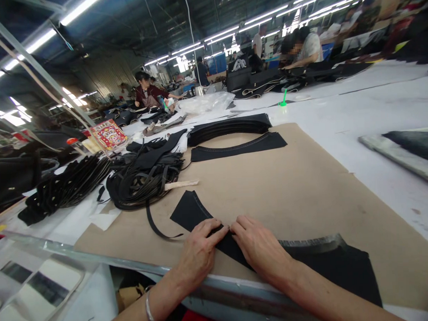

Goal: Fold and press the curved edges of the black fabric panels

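A curved black panel [192, 212] lies on brown paper at the table's front edge. My left hand [202, 240] bears down on its curved edge, thumb and fingers drawn together on the material. Close beside it, my right hand [253, 238] has its fingers bent and pressed together on the same edge. The part of the edge beneath my fingertips is hidden. Under and beyond my right forearm is another black panel [339, 264], its curved rim notched and greyish. A thin black strip [156, 225] trails from a heap toward my left hand.
Brown paper [306, 185] covers much of the white table [373, 108]. Behind lie a black strip bundle [140, 177], a stack of curved black panels [230, 129] and a single panel [240, 148]. A green-nozzled bottle [284, 99] stands farther back. Other people work beyond.
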